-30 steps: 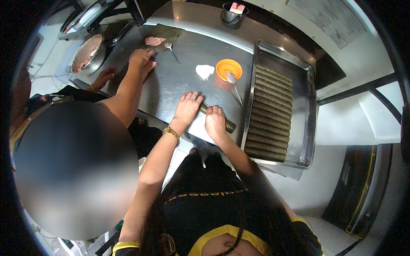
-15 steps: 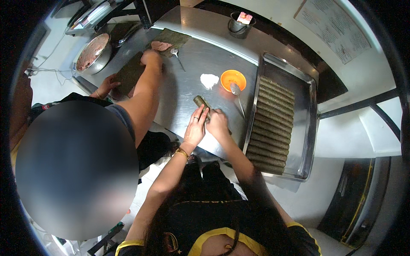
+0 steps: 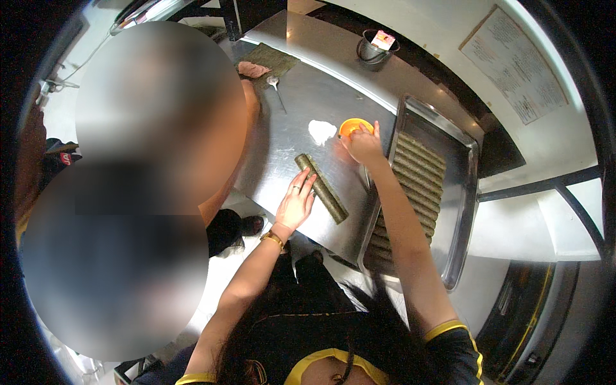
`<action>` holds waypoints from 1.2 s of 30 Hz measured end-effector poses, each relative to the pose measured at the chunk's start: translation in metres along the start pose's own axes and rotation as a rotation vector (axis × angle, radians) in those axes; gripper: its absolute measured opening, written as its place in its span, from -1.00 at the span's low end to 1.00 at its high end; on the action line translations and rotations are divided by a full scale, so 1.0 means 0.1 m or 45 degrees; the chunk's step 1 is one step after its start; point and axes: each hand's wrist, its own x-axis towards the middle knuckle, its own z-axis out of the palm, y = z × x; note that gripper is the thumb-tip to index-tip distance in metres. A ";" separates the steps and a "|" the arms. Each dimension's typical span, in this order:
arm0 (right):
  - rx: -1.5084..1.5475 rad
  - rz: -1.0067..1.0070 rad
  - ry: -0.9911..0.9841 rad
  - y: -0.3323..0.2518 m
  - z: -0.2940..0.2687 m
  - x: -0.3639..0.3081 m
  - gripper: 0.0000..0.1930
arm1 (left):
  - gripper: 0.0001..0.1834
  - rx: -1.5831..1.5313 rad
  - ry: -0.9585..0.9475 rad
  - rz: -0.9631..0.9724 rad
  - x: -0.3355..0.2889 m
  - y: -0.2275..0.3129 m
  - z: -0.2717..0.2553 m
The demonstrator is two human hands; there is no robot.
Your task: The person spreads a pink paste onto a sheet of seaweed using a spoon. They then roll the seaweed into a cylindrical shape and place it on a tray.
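A dark green seaweed roll (image 3: 326, 194) lies slantwise on the steel table (image 3: 276, 154). My left hand (image 3: 296, 204) rests on it near its upper end, fingers stretched out and lying on the roll. Over at the small orange bowl (image 3: 351, 124), my right hand (image 3: 364, 147) reaches in with its fingers apart; some fingertips are hidden inside. A thin metal handle (image 3: 367, 178) shows just below that hand. Left of the bowl lies a white crumpled piece (image 3: 321, 132), perhaps cloth or paper.
A deep metal tray (image 3: 473, 192) at the right holds a row of several seaweed rolls (image 3: 417, 173). At the back left, pink paste (image 3: 253, 69) sits on a seaweed sheet (image 3: 276, 59), beside a spoon (image 3: 274, 85). A bucket (image 3: 375, 51) stands behind. A person works at my left.
My right hand has left the roll and moved up to the orange bowl. My left hand stays on the roll, which now shows along most of its length. The co-worker has leaned in over the table.
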 end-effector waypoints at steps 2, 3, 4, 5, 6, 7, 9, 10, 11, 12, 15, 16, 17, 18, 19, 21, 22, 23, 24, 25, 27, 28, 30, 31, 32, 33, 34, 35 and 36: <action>0.252 -0.032 0.376 0.06 0.11 -0.03 -0.59 | -0.49 -0.018 0.013 -0.008 0.00 0.00 0.00; 0.375 -0.041 0.564 0.09 0.15 -0.07 -0.61 | -0.49 -0.031 0.018 -0.006 0.01 0.01 0.02; 0.426 -0.138 0.567 -0.02 0.08 -0.11 -0.63 | -0.49 -0.029 0.023 -0.021 0.00 -0.01 0.01; 0.477 -0.233 0.570 -0.15 0.02 -0.17 -0.64 | -0.49 -0.028 0.029 -0.034 -0.01 -0.03 0.00; 0.520 -0.318 0.576 -0.27 -0.04 -0.24 -0.65 | -0.49 -0.032 0.032 -0.035 -0.01 -0.03 0.00; 0.467 -0.453 0.516 -0.35 -0.02 -0.29 -0.65 | -0.49 -0.036 0.034 -0.036 -0.01 -0.02 0.00; 0.361 -0.727 0.390 -0.51 0.02 -0.37 -0.64 | -0.50 -0.042 0.042 -0.041 -0.02 -0.01 0.01; 0.352 -0.738 0.395 -0.53 0.10 -0.39 -0.64 | -0.50 -0.047 0.031 -0.038 0.00 0.02 0.01; 0.342 -0.749 0.400 -0.54 0.23 -0.40 -0.63 | -0.50 -0.053 0.019 -0.034 0.03 0.05 0.01; 0.345 -0.773 0.407 -0.59 0.27 -0.41 -0.62 | -0.50 -0.047 0.011 -0.043 0.03 0.04 -0.01; 0.411 -0.840 0.375 -0.53 0.26 -0.54 -0.63 | -0.50 -0.036 0.027 -0.038 0.00 0.01 0.00; 0.412 -0.829 0.328 -0.49 0.14 -0.58 -0.65 | -0.51 -0.029 0.027 -0.046 -0.01 0.01 -0.01; 0.413 -0.819 0.280 -0.42 0.01 -0.62 -0.68 | -0.51 -0.022 0.028 -0.055 -0.02 0.00 -0.01; 0.407 -0.802 0.235 -0.34 -0.10 -0.65 -0.70 | -0.51 -0.019 0.027 -0.055 -0.02 0.00 0.00; 0.417 -0.674 0.344 -0.29 -0.11 -0.61 -0.72 | -0.51 -0.019 0.021 -0.055 -0.02 0.01 0.01; 0.430 -0.411 0.558 -0.16 -0.14 -0.38 -0.74 | -0.50 -0.022 0.007 -0.050 -0.01 0.02 0.01; 0.342 -0.363 0.565 -0.08 -0.13 -0.29 -0.73 | -0.49 -0.038 0.006 -0.044 0.02 0.03 0.01; 0.253 -0.314 0.570 0.01 -0.10 -0.20 -0.72 | -0.49 -0.054 0.004 -0.037 0.04 0.04 0.01; 0.171 -0.270 0.575 0.04 -0.08 -0.14 -0.70 | -0.48 -0.064 0.004 -0.037 0.04 0.05 0.01; 0.125 -0.264 0.460 0.07 -0.06 -0.11 -0.69 | -0.47 -0.057 0.000 -0.043 0.02 0.04 0.02; 0.034 -0.265 0.231 0.06 -0.07 -0.08 -0.68 | -0.46 -0.040 -0.001 -0.065 -0.01 0.03 0.02; 0.109 -0.279 0.278 0.04 -0.11 -0.09 -0.70 | -0.46 -0.046 0.005 -0.059 -0.01 0.03 0.02; 0.258 -0.301 0.367 0.00 -0.20 -0.18 -0.71 | -0.45 -0.062 0.012 -0.048 0.00 0.02 0.02; 0.280 -0.396 0.385 -0.06 -0.16 -0.23 -0.71 | -0.45 -0.054 0.004 -0.058 0.00 0.03 0.02; 0.302 -0.491 0.402 -0.16 -0.10 -0.29 -0.71 | -0.45 -0.047 -0.003 -0.068 0.00 0.03 0.02; 0.327 -0.588 0.425 -0.26 -0.03 -0.35 -0.71 | -0.45 -0.034 -0.008 -0.079 0.00 0.04 0.01; 0.268 -0.665 0.374 -0.32 0.06 -0.44 -0.69 | -0.45 -0.039 -0.007 -0.074 0.01 0.04 0.02; 0.210 -0.739 0.323 -0.37 0.17 -0.55 -0.68 | -0.45 -0.044 -0.007 -0.068 0.02 0.04 0.02; 0.159 -0.823 0.271 -0.42 0.24 -0.65 -0.66 | -0.45 -0.042 -0.005 -0.072 0.00 0.04 0.02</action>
